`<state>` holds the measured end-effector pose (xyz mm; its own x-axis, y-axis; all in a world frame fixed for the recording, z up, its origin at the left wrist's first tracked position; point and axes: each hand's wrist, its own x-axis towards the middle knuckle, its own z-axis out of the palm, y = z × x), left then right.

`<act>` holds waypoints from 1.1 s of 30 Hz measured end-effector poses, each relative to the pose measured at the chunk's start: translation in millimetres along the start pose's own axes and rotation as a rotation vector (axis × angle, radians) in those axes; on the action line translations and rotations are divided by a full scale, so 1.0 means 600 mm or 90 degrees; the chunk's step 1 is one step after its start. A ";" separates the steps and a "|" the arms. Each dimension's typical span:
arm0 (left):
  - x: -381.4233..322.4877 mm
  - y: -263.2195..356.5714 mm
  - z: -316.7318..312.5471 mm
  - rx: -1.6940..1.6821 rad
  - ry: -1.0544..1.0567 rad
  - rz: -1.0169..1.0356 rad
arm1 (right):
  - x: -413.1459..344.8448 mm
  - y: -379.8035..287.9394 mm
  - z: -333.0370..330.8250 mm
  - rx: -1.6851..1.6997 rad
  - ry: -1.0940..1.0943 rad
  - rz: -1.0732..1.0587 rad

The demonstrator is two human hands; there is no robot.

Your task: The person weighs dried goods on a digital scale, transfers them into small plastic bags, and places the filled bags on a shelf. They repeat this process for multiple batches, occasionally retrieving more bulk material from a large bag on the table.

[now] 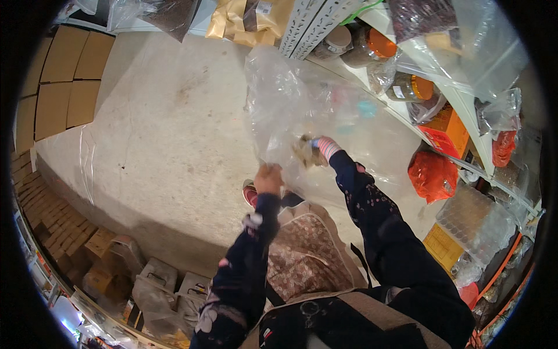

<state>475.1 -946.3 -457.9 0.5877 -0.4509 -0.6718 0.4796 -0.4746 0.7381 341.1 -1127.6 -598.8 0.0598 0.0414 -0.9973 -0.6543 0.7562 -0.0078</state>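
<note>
A large clear plastic bag (279, 91) spreads over the floor in front of me, crumpled on its left side. My left hand (268, 178) is closed on the bag's near edge, just above a red shoe (250, 194). Farther right, my right hand (316, 150) reaches to the bag, with a striped cuff (328, 147) at the wrist. A brownish, blurred thing (305, 153) is at its fingers; I cannot tell whether it is held or part of a glove. Faint turquoise patches show through the plastic.
Shelving with a perforated metal post (305, 26) stands to the right, bearing lidded jars (409, 86) and bags. A red plastic bag (433, 176) sits by its lower edge. Cardboard boxes (65, 83) are stacked left. Grey containers (159, 275) stand at lower left.
</note>
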 end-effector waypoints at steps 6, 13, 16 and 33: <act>-0.141 0.089 -0.014 -0.205 -0.074 0.055 | 0.146 -0.079 0.045 -0.955 0.046 -0.454; -0.157 0.077 -0.097 -0.394 0.087 0.079 | 0.087 -0.178 -0.143 -0.545 0.725 -0.199; -0.181 0.065 -0.119 -0.381 0.182 0.079 | 0.045 -0.233 -0.254 -0.557 0.756 -0.206; -0.187 0.163 -0.112 -0.308 -0.105 0.050 | -0.049 -0.121 -0.172 -0.687 0.701 -0.112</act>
<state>500.0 -891.3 -306.0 0.5425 -0.6031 -0.5848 0.7070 -0.0483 0.7056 309.1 -1251.1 -576.1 -0.0564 -0.8441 -0.5332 -0.9415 -0.1327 0.3097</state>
